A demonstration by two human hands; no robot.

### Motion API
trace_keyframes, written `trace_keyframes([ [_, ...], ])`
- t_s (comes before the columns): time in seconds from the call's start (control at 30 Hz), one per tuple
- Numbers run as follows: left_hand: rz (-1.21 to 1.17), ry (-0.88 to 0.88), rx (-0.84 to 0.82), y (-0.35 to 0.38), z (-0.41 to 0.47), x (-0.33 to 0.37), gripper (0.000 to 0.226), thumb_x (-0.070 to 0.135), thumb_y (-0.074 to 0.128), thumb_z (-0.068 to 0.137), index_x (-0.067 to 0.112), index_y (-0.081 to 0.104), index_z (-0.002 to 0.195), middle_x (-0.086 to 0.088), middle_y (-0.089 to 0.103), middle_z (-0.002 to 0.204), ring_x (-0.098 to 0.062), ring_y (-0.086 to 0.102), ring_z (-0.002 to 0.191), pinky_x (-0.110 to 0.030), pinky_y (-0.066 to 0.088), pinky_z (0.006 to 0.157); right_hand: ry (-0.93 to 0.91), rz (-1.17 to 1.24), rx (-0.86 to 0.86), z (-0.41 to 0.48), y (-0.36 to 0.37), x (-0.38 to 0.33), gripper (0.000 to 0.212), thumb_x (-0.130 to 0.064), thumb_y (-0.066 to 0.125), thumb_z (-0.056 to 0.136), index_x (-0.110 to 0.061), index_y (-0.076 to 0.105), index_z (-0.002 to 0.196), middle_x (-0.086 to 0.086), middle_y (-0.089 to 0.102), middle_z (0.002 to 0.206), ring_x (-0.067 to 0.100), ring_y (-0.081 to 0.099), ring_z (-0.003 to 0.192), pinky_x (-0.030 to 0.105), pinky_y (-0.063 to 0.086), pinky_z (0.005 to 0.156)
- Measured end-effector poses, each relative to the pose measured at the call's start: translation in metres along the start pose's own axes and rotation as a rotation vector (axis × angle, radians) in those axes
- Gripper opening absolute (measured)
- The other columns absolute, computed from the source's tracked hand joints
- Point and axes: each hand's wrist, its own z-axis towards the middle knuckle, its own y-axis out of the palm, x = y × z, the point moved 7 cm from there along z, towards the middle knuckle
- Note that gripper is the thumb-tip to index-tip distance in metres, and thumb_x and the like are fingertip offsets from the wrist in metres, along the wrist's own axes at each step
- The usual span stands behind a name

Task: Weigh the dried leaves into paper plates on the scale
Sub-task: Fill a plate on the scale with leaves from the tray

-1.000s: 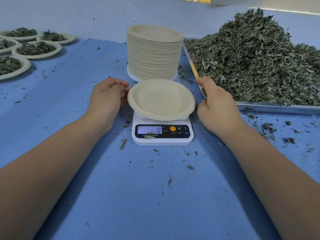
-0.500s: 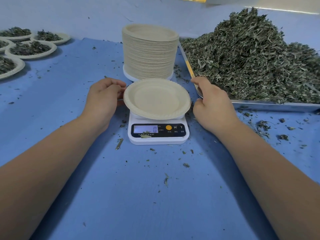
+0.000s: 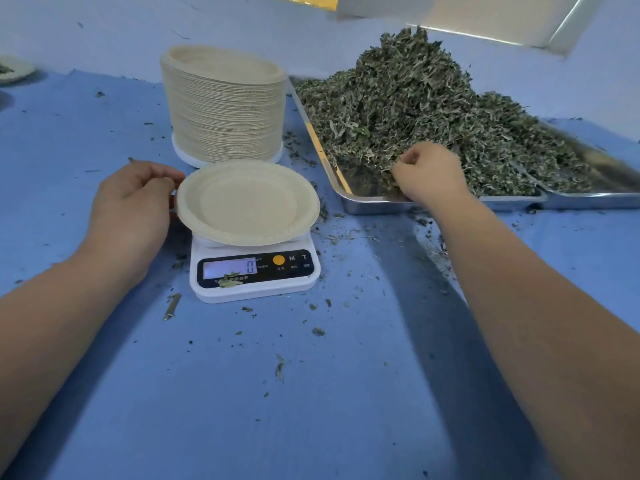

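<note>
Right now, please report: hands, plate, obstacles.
Left hand holds empty plate on scale, reading zero. Right hand pinches leaves in tray. Nothing between tray and plate.

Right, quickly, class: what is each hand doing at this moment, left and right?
Left hand: fingers curled at the rim of the paper plate, seemingly pinching it.
Right hand: closed on a pinch of dried leaves.

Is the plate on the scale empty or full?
Empty. The paper plate on the scale shows a bare bottom, no leaves, and the display reads 0.

Head camera looks forward-down, near the scale (image 3: 254, 271).
</note>
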Motion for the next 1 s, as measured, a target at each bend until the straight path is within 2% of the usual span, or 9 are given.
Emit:
trace_keyframes([
  [0.13,0.022,-0.007,-0.017,0.001,-0.002,0.002,0.032,0.023,0.045,0.080,0.036,0.074,0.076,0.001,0.074,0.093,-0.024,0.068,0.090,-0.055,0.057,0.096,0.141,-0.329,-0.126,0.012,0.010,0.007,0.029,-0.041,0.053,0.083,-0.015,0.054,0.095,0.004,0.060,0.088,0.028,0.056,0.082,0.054,0.041,0.101],
  [0.2,0.033,-0.003,-0.026,0.002,-0.002,0.003,0.032,0.023,0.045,0.079,0.037,0.074,0.075,0.004,0.073,0.087,-0.024,0.069,0.092,-0.055,0.057,0.095,0.183,-0.374,-0.266,0.012,0.022,0.006,0.031,-0.037,0.053,0.081,-0.007,0.056,0.087,0.011,0.060,0.091,0.029,0.058,0.079,0.040,0.050,0.077],
  [0.27,0.039,0.002,-0.033,0.002,-0.002,0.004,0.032,0.024,0.045,0.080,0.038,0.073,0.075,0.007,0.073,0.085,-0.024,0.069,0.093,-0.055,0.057,0.094,0.154,-0.394,-0.338,0.013,0.030,-0.004,0.025,-0.033,0.055,0.082,-0.010,0.055,0.073,0.012,0.057,0.082,0.026,0.053,0.066,0.028,0.039,0.057],
  [0.5,0.024,0.006,-0.049,0.001,-0.003,0.005,0.032,0.024,0.044,0.079,0.037,0.074,0.077,0.013,0.073,0.084,-0.019,0.068,0.090,-0.054,0.058,0.093,0.022,-0.370,-0.313,0.013,0.043,-0.040,0.028,-0.036,0.057,0.085,-0.010,0.059,0.074,0.008,0.058,0.077,0.023,0.049,0.060,0.025,0.035,0.052],
  [0.6,0.014,0.000,-0.053,0.001,-0.003,0.005,0.033,0.024,0.044,0.078,0.039,0.073,0.075,0.015,0.072,0.079,-0.015,0.067,0.084,-0.052,0.059,0.091,-0.021,-0.340,-0.177,0.012,0.032,-0.046,0.029,-0.035,0.055,0.083,-0.011,0.070,0.089,0.009,0.066,0.082,0.025,0.054,0.068,0.033,0.052,0.069],
  [0.7,0.006,0.003,-0.052,0.002,-0.002,0.004,0.031,0.023,0.044,0.078,0.036,0.073,0.077,0.014,0.071,0.077,-0.015,0.065,0.081,-0.049,0.059,0.089,0.092,-0.433,-0.164,0.007,0.025,-0.033,0.045,-0.054,0.050,0.084,-0.020,0.064,0.110,0.009,0.064,0.107,0.037,0.059,0.103,0.054,0.047,0.098],
  [0.77,0.002,0.011,-0.049,0.002,-0.001,0.003,0.030,0.022,0.044,0.079,0.033,0.073,0.077,0.015,0.070,0.076,-0.008,0.064,0.075,-0.044,0.059,0.081,0.159,-0.443,-0.309,0.004,0.035,-0.025,0.067,-0.063,0.042,0.093,-0.017,0.049,0.141,0.015,0.052,0.142,0.041,0.049,0.128,0.048,0.042,0.106],
  [0.83,0.000,0.024,-0.051,0.004,0.001,0.002,0.030,0.020,0.044,0.081,0.033,0.072,0.077,0.018,0.069,0.072,0.000,0.061,0.065,-0.035,0.053,0.071,0.137,-0.377,-0.408,0.001,0.045,-0.030,0.075,-0.063,0.032,0.101,-0.013,0.032,0.156,0.014,0.033,0.161,0.038,0.037,0.143,0.046,0.034,0.112],
  [1.0,0.000,0.022,-0.039,0.003,0.002,-0.001,0.031,0.019,0.044,0.083,0.031,0.072,0.080,0.017,0.070,0.074,-0.004,0.062,0.069,-0.038,0.057,0.076,0.014,-0.189,-0.431,-0.003,0.063,-0.065,0.067,-0.058,0.021,0.106,-0.018,0.024,0.160,0.009,0.023,0.166,0.033,0.024,0.151,0.046,0.021,0.120],
])
